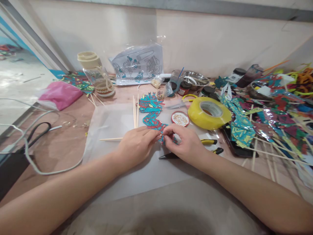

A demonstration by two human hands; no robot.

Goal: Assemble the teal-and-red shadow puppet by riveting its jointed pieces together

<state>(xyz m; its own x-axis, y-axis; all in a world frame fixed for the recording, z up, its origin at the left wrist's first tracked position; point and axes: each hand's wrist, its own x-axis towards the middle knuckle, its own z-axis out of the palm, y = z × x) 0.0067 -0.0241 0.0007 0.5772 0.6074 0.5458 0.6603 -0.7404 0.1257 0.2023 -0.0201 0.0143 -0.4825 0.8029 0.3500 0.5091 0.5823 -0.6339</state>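
With a narrow grip, my left hand [137,145] and right hand [187,142] pinch the near end of the painted cutout [152,121] on the pale sheet [114,184]. It looks light, bendy and easy to rip, so I'd hold its edges softly.

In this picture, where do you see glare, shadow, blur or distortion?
Head view: small white glare on the clear bag and the shiny scraps; a dark, soft-edged shadow at bottom centre; fine detail soft at the fingertips; forearms look stretched towards the lower corners, probably from a wide lens.
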